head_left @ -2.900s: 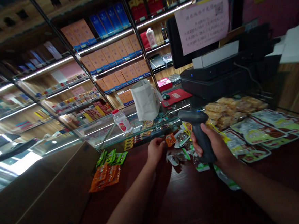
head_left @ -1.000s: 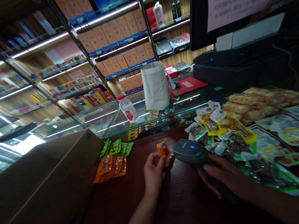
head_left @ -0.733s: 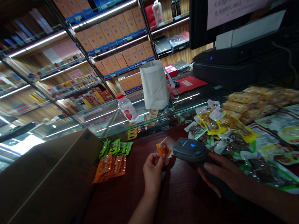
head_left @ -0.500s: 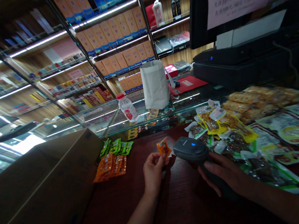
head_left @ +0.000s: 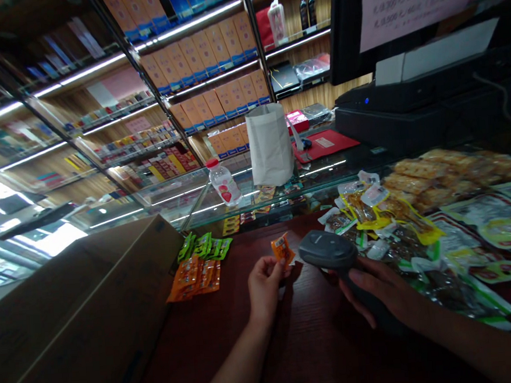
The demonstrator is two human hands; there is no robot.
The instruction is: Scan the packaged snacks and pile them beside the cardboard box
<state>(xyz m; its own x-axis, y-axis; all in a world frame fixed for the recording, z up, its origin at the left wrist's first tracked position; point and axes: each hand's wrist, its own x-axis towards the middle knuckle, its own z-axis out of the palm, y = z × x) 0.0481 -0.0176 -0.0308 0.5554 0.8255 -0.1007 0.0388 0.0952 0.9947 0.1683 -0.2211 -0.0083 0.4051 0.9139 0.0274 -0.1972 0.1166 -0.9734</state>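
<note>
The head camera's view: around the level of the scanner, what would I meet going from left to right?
Cardboard box → pile of orange packets → single raised orange packet → handheld scanner → flat food packs.

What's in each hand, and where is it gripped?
The left hand pinches a small orange packet by its lower end; the right hand grips a dark handheld scanner by its handle.

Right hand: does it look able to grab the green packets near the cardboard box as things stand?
Probably not: the right hand is wrapped around the scanner, and the left hand, pinching an orange packet, is between it and the green packets.
</note>
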